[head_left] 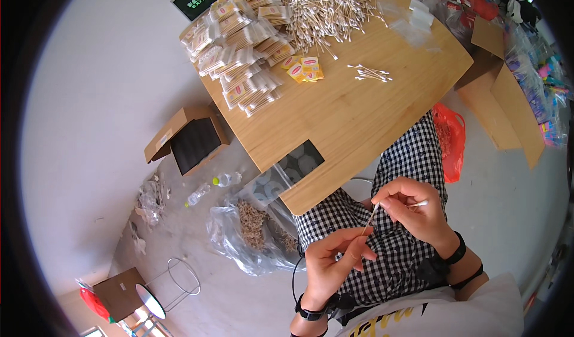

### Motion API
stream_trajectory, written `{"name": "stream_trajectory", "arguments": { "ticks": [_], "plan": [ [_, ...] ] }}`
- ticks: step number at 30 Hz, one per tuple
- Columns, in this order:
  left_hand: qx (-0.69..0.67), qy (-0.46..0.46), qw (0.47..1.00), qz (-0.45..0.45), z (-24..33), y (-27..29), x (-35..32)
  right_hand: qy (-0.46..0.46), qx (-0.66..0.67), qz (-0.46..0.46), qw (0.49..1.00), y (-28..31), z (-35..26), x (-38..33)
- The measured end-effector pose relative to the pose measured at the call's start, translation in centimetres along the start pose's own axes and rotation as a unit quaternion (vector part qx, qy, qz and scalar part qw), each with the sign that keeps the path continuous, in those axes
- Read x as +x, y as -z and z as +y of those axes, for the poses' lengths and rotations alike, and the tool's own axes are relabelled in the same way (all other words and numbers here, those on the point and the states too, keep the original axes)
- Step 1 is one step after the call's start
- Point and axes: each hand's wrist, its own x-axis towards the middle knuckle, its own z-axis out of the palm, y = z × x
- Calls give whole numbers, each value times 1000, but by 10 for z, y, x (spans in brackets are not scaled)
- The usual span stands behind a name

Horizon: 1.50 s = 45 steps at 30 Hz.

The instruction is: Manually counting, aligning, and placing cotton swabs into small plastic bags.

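Above my lap, my left hand [341,253] pinches the lower end of a slim cotton swab [371,218] between thumb and fingertips. The swab's upper end is pinched by my right hand [418,214], so it slants up between the two. A second white swab tip [423,203] sticks out of my right hand's curled fingers; how many swabs lie in there is hidden. On the wooden table [299,122] are a big heap of loose cotton swabs [329,8], a small separate bunch [371,74], several yellow cards [305,69] and stacked clear packets of swabs [239,44].
Clear plastic bags [412,26] lie at the table's far right. A dark phone [304,160] rests near its front corner. Below are a bag of brownish bits [251,226], two bottles [227,179], an opened carton [194,136] and a red bag [449,142]. Another carton [496,98] stands right.
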Motion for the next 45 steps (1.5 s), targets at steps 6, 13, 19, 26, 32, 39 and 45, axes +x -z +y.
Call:
{"name": "stream_trajectory", "arguments": {
  "ticks": [6,13,19,26,32,39,45],
  "plan": [
    [93,9,995,25,-1,-12,10,-57,116,-50,990,13,2,-4],
    [137,-111,984,-20,-14,-23,24,-56,351,-12,935,7,17,-10],
    [138,-168,976,-2,-18,-26,23,-52,331,-20,942,9,13,-11],
    [42,-109,992,52,-21,-22,19,-36,478,5,878,22,23,-12],
    [17,-78,995,55,-19,-25,20,-16,421,18,907,22,30,-17],
    [126,-107,985,52,-17,-32,42,-20,329,105,938,42,35,-10],
    [356,-199,911,56,-1,-36,119,-43,83,440,893,183,94,-20]
  ]
}}
